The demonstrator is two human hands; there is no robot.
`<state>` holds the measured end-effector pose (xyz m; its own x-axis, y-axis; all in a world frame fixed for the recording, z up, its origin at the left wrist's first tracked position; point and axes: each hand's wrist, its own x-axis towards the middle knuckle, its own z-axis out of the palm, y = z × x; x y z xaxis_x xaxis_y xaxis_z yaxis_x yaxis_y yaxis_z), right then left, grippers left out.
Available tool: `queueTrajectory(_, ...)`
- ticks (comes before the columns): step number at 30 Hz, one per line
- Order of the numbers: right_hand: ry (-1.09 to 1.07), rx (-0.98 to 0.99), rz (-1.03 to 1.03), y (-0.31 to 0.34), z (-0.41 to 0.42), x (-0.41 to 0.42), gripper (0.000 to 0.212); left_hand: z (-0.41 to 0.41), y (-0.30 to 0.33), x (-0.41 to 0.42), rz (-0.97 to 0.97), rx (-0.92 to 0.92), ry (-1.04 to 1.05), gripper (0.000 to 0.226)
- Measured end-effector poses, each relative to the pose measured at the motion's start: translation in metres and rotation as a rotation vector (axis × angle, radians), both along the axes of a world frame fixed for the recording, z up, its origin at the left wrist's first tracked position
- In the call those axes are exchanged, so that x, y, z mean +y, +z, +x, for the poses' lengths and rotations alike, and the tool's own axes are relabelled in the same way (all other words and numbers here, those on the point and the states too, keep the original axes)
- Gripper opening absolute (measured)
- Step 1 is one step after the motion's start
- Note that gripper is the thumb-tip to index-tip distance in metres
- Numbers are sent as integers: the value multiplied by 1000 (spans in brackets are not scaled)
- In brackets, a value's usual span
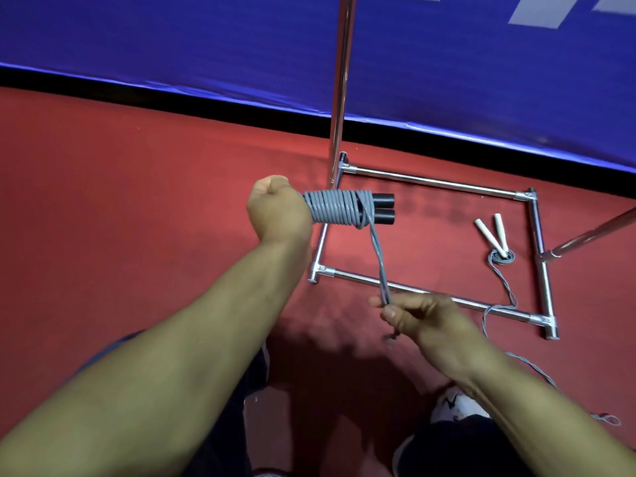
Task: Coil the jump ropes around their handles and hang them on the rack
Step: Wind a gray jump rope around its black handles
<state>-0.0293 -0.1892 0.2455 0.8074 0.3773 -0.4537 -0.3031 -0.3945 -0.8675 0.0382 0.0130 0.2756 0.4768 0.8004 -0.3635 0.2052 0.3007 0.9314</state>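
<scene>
Fingers (392, 313) of the right hand (423, 318) are pinched on the rope tail (377, 256).
The handles (375, 210) are gripped in the left hand (278, 211) beside the rack (430, 182); if tension is lost, the coil (335, 210) could be loosened.

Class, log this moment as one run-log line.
left hand grips black handles | right hand pinches grey rope | white-handled rope on floor

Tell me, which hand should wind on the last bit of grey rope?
The right hand, probably. It already pinches the loose rope end, while the left hand grips the black handles and the coil.
</scene>
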Motion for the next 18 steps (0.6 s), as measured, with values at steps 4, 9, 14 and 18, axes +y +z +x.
queueTrajectory(4, 79, -192, -306, -3, 5, -3, 17, -4, 2, -9, -16, 29, -88, 25)
queueTrajectory(9, -32, -332, -386, -19, 2, 3, 17, -7, 7, -13, -142, 41, -131, 22)
queueTrajectory(14, -220, -164, -247, -35, 8, 2, 17, -12, 9, -27, -312, 82, -125, 16)
queueTrajectory(18, -207, -564, -206, -30, 12, 3, 30, -8, 16, -16, -343, 40, -46, 16)
